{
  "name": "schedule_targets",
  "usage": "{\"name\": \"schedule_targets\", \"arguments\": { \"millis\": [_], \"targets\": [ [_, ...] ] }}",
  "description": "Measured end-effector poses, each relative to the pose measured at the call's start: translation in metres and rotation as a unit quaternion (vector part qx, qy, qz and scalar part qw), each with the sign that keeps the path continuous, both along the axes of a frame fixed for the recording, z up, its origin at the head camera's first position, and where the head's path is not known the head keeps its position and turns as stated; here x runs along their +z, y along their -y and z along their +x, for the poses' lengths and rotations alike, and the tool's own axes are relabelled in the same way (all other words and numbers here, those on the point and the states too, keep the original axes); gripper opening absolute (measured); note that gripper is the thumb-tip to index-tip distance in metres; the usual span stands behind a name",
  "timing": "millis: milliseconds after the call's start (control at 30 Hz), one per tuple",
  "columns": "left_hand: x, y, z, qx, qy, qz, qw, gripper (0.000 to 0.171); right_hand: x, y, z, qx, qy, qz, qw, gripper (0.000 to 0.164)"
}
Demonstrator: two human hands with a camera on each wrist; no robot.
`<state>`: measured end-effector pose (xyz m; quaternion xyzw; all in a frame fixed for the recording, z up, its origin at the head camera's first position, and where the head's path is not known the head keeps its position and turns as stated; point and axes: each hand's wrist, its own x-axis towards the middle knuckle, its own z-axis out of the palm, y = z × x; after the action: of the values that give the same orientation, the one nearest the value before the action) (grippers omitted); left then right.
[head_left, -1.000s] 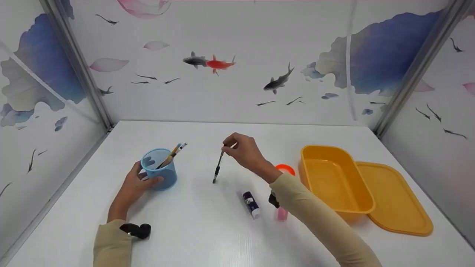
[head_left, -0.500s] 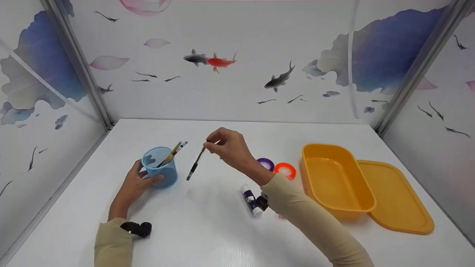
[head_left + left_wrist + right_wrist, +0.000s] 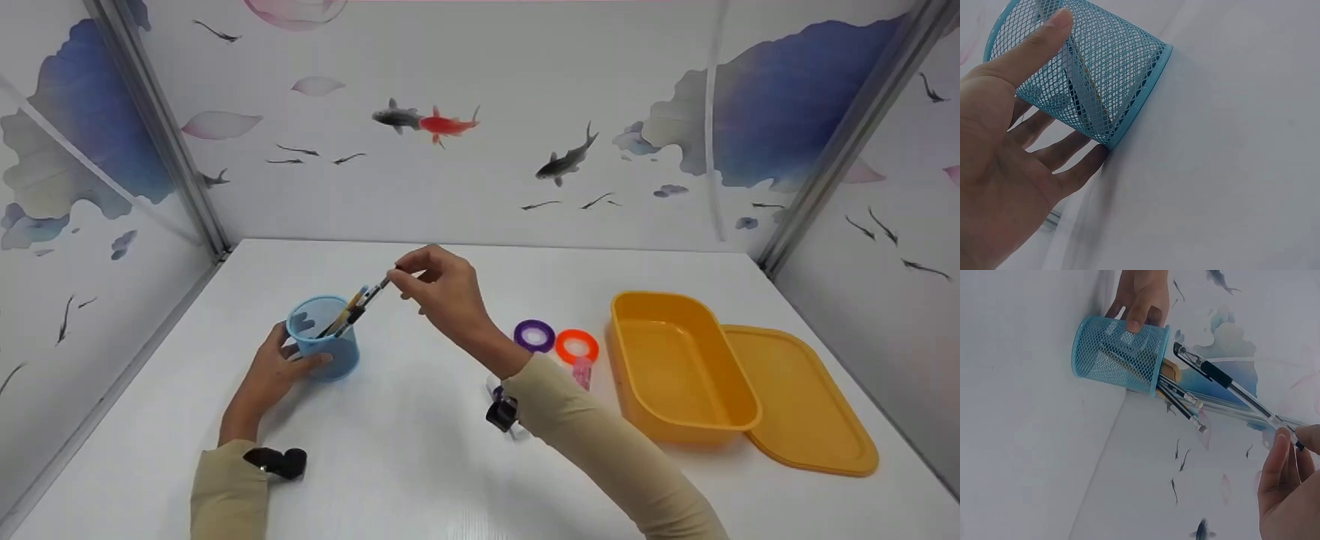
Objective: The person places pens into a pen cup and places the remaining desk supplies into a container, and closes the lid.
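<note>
Right, left hand (image 3: 277, 367) grips the blue mesh cup (image 3: 339, 361), left of centre in the head view, thumb one side, fingers the other. Right hand (image 3: 442, 291) pinches the pen (image 3: 1230, 389) by one end, mid-frame; other end angled down at the cup mouth. Right wrist view puts that end just off the rim, not inside. Pencils (image 3: 1183, 392) already in the cup. Purple ring (image 3: 519, 335) and orange ring (image 3: 594, 347) right of centre; yellow box (image 3: 675, 367) and lid (image 3: 806, 397) far right.

Right grip (image 3: 444, 291) pinches; left grip (image 3: 271, 369), partly hidden, seems curled.
</note>
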<state>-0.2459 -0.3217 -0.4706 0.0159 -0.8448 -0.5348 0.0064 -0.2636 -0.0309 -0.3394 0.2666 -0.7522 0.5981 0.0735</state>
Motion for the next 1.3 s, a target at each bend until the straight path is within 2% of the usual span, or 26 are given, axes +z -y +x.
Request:
{"name": "schedule_targets", "arguments": {
  "millis": [300,733,933,1133,1300],
  "targets": [
    [0.002,0.0,0.0,0.003,0.013,-0.012,0.9998,0.106,0.0,0.021,0.003,-0.012,0.009,-0.016,1.0,0.018],
    [0.0,0.001,-0.001,0.002,0.008,-0.022,0.9997,0.107,-0.027,0.043,-0.002,-0.027,0.019,0.028,0.999,0.017],
    [0.001,0.001,0.001,0.006,0.007,-0.012,0.9999,0.104,-0.035,0.055,0.0,-0.031,-0.017,0.069,0.997,0.017],
    [0.001,0.001,0.0,0.004,0.0,-0.011,0.9999,0.105,-0.041,0.062,0.002,-0.058,-0.06,0.128,0.988,0.015],
    [0.0,0.001,0.0,0.002,-0.005,-0.011,0.9999,0.105,-0.046,0.068,0.003,-0.07,-0.052,0.165,0.982,0.014]
  ]
}}
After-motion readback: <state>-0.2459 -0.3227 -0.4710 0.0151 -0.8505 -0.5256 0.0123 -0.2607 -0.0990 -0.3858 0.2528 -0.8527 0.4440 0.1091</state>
